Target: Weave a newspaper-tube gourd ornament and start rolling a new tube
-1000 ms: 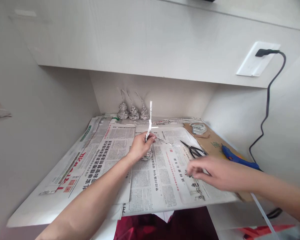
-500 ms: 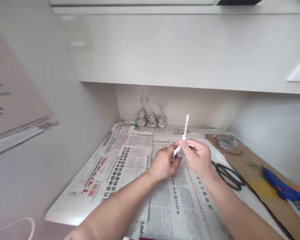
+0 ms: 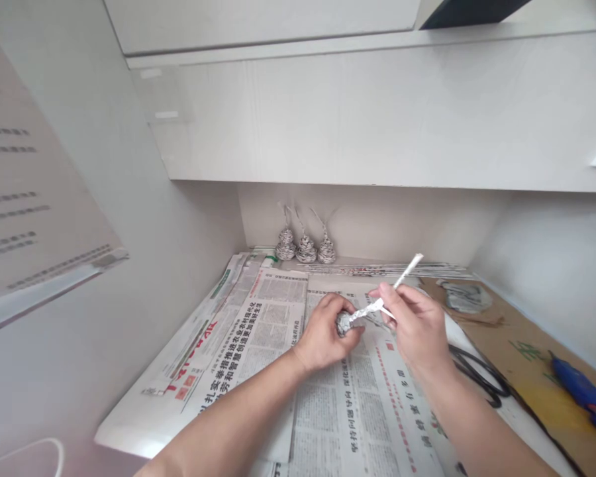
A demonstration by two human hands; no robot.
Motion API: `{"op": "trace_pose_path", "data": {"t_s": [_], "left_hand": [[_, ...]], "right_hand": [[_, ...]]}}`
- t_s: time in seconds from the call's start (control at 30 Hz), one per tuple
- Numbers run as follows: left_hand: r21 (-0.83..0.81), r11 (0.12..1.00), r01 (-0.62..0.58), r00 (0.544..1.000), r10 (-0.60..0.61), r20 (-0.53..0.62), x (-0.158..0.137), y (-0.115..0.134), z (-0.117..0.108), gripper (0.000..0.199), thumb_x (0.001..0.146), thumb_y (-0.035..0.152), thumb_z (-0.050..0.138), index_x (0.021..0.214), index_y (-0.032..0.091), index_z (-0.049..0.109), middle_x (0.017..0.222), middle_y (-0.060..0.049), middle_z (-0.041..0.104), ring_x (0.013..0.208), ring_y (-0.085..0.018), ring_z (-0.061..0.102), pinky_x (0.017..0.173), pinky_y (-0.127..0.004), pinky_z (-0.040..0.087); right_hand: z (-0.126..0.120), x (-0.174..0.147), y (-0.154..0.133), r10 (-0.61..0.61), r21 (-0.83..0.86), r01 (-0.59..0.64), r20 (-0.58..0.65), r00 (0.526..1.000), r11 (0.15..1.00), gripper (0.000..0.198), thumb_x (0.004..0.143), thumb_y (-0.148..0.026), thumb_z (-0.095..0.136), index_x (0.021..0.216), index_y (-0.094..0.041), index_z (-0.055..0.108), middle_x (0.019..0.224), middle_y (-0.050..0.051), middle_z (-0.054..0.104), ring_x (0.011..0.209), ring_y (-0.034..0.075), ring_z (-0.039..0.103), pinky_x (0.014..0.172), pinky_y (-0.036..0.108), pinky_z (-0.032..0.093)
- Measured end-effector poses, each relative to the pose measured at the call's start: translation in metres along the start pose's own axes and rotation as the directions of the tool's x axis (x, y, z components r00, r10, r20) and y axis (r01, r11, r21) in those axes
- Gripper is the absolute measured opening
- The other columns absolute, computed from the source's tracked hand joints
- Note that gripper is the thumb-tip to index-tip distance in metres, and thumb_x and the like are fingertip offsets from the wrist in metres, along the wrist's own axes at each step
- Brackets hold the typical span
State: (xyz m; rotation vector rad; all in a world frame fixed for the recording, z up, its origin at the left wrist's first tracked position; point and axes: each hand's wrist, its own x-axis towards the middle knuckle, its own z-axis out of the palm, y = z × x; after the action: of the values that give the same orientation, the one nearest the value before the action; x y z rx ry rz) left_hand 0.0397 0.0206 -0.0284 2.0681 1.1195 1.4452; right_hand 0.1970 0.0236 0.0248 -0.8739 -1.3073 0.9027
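Note:
My left hand (image 3: 322, 338) is closed around a small woven newspaper piece (image 3: 344, 322); only its rounded end shows between thumb and fingers. From that end a twisted stem of paper strips (image 3: 409, 269) runs up to the right. My right hand (image 3: 420, 324) pinches this stem partway along, and the white strip ends stick out beyond the fingertips. Both hands are held over newspaper sheets (image 3: 273, 324). Partly behind my right forearm lie the black scissor handles (image 3: 481, 374); the blades are hidden.
Several things line the back: three woven gourd-shaped pieces (image 3: 306, 248) and thin paper rods (image 3: 387, 269). On the right, cardboard (image 3: 521, 397) carries a clear plastic packet (image 3: 461, 296) and a blue glue gun (image 3: 583, 391). A cabinet front (image 3: 298, 126) overhangs the workspace.
My right hand has moved right, and the stem has tilted from nearly upright to slanting right. More of the woven piece shows in my left hand. The camera view has shifted slightly.

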Motion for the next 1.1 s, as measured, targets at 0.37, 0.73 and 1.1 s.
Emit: {"op": "trace_pose_path", "data": {"t_s": [0.37, 0.73, 1.1], "left_hand": [[-0.158, 0.968, 0.193, 0.98, -0.183, 0.075, 0.007, -0.014, -0.01, 0.047, 0.067, 0.045, 0.08, 0.1, 0.018, 0.06, 0.099, -0.005, 0.065, 0.095, -0.02, 0.061, 0.088, -0.032, 0.046], [0.052, 0.92, 0.388, 0.869, -0.384, 0.312, 0.014, -0.037, -0.035, 0.069, 0.045, 0.038, 0.09, 0.106, 0.017, 0.065, 0.108, -0.01, 0.069, 0.1, -0.03, 0.064, 0.089, -0.042, 0.049], [-0.384, 0.763, 0.52, 0.634, -0.646, -0.425, 0.067, -0.075, -0.121, 0.052, 0.06, 0.017, 0.082, 0.106, 0.019, 0.058, 0.101, -0.006, 0.07, 0.096, -0.022, 0.068, 0.081, -0.032, 0.054]], "right_hand": [[-0.024, 0.016, 0.093, 0.04, -0.14, -0.046, -0.046, 0.998, 0.989, 0.047, 0.088, -0.057, 0.053, 0.078, -0.015, 0.07, 0.056, 0.0, 0.054, 0.051, 0.013, 0.047, 0.052, 0.027, 0.039], [-0.024, 0.013, 0.105, -0.098, -0.472, 0.112, 0.054, 0.994, 0.874, 0.033, 0.086, -0.047, 0.058, 0.076, -0.017, 0.068, 0.057, -0.002, 0.055, 0.052, 0.013, 0.049, 0.054, 0.025, 0.039], [-0.026, 0.016, 0.112, -0.071, -0.459, 0.082, 0.042, 0.997, 0.885, 0.032, 0.085, -0.046, 0.059, 0.071, -0.017, 0.066, 0.056, -0.003, 0.053, 0.051, 0.012, 0.046, 0.053, 0.024, 0.037]]}}
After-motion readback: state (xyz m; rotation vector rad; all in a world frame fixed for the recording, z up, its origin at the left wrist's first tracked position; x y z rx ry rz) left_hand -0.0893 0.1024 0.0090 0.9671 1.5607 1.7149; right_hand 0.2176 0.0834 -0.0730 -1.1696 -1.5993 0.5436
